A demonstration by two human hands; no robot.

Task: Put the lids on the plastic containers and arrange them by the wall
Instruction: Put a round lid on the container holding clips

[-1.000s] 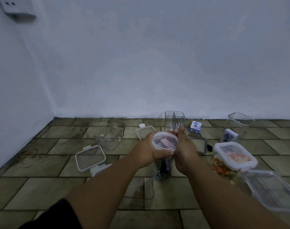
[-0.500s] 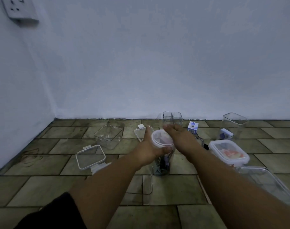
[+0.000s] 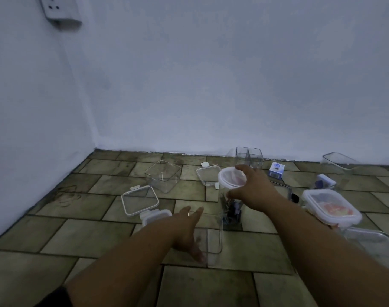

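A tall clear container [image 3: 231, 210] with dark clips inside stands on the tiled floor, a round white lid [image 3: 228, 177] on its top. My right hand [image 3: 253, 188] is closed around the lid and the container's upper part. My left hand [image 3: 185, 231] hovers lower and nearer, fingers apart and holding nothing, beside an empty clear container [image 3: 213, 242]. Loose white-rimmed lids lie at the left [image 3: 140, 201] and behind the tall container [image 3: 208, 175]. An open square container [image 3: 163, 179] sits further left.
By the wall stand a divided clear container [image 3: 249, 156], a small blue-white box [image 3: 276, 170] and a tilted clear container [image 3: 340, 166]. A lidded container with orange contents [image 3: 332, 207] and a clear container [image 3: 375, 244] are at the right. A small lidded box [image 3: 156, 216] sits near the left lid.
My left hand has let go of the tall container and dropped toward me, open. My right hand has moved from pressing the lid to gripping the container's top.
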